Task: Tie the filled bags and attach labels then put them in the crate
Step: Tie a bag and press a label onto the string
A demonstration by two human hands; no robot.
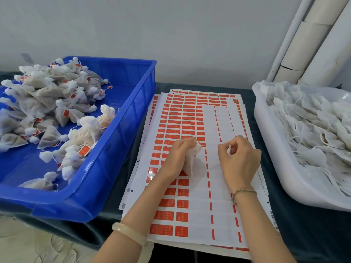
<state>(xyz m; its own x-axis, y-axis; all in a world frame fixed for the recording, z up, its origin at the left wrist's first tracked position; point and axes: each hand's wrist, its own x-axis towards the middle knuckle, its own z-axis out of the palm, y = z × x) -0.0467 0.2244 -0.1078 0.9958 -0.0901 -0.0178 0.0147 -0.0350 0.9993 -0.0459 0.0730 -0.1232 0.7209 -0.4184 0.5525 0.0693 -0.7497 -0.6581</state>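
We thought it was the tying step: mid-frame, the left hand (pixel 177 156) gripped a filled bag (pixel 192 159), the right hand (pixel 242 161) pinched its string (pixel 229 147), which next needed pulling tight.

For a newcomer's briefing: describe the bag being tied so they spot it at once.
Find the sheets of red labels between the blue crate and the white tub. Over them, the left hand grips one small white bag while the right hand pinches its string. It is the only bag in a hand, outside both containers.
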